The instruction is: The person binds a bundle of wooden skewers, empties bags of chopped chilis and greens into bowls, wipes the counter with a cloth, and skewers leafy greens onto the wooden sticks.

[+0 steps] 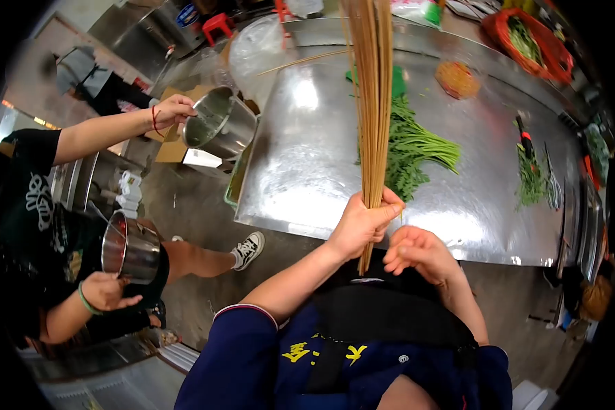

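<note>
My left hand (366,223) is wrapped round the lower part of a tall bundle of thin bamboo skewers (374,116), held upright at the table's front edge. A thin yellow strand (401,216), like a rubber band, shows by the left thumb. Close on the right is my right hand (424,254), its fingers curled in towards the thumb; what they hold, if anything, is too small to make out. Behind the skewers, leafy greens (417,150) lie on the metal table (301,164), partly covered by the bundle.
On the left a co-worker holds two metal pots (236,130), (133,249). Orange-yellow bands in clear plastic (457,80) lie farther back on the table. Towards the right are a red-and-black handled tool (525,139), more greens (531,178) and scissors (552,181). A red basket (559,58) stands back right.
</note>
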Demonstrator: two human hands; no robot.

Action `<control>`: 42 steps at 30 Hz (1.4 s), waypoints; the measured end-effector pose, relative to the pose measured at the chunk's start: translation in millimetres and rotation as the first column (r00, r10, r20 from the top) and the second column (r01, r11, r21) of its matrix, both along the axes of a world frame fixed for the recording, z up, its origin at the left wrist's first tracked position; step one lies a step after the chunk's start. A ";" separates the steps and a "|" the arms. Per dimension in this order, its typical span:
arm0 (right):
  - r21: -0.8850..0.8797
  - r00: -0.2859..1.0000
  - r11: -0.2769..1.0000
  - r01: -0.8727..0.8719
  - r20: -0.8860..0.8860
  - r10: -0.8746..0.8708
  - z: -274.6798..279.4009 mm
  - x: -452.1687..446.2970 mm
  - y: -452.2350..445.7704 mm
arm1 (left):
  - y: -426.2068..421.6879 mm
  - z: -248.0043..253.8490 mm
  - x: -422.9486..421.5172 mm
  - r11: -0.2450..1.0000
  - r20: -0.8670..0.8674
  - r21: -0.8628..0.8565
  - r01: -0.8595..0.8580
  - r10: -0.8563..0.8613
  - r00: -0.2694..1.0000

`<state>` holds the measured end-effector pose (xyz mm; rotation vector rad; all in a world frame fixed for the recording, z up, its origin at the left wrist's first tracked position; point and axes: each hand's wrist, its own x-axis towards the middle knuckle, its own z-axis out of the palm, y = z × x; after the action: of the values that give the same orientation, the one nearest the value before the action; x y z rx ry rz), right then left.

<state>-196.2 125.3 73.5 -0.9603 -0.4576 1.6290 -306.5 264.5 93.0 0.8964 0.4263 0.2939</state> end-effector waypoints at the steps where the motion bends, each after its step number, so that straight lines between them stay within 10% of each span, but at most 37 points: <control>1: 0.055 0.999 0.998 -0.027 0.027 0.025 0.9 -2.7 -3.9 | -0.8 0.8 3.5 0.998 -0.050 0.029 0.064 -0.062 0.997; 8: 0.334 0.946 0.908 0.252 0.114 -0.304 62.3 22.0 -41.4 | -17.2 19.5 11.0 0.949 -0.111 0.038 0.313 -0.307 0.945; 11: 0.323 0.931 0.942 0.085 0.311 -0.191 125.2 19.6 -57.3 | -21.0 1.2 8.1 0.970 -0.121 -0.119 0.213 -0.227 0.966; 14: 0.499 0.991 0.856 0.135 -0.081 -0.109 158.0 -1.2 -56.5 | -27.4 10.5 20.6 0.977 -0.257 0.021 0.214 -0.201 0.945; 18: 0.894 0.863 0.097 0.437 -0.387 -0.325 161.5 -44.9 -27.9 | -50.6 22.8 33.0 0.963 -0.041 -0.009 0.268 -0.268 0.962; 42: 0.909 0.951 0.289 0.301 -0.266 -0.155 175.3 -59.0 -59.5 | -65.9 25.0 55.1 0.944 0.054 0.037 0.328 -0.330 0.943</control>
<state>-255.2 65.8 248.8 0.0333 -0.9928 0.8309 -251.4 198.7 118.0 0.9667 0.2115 0.0187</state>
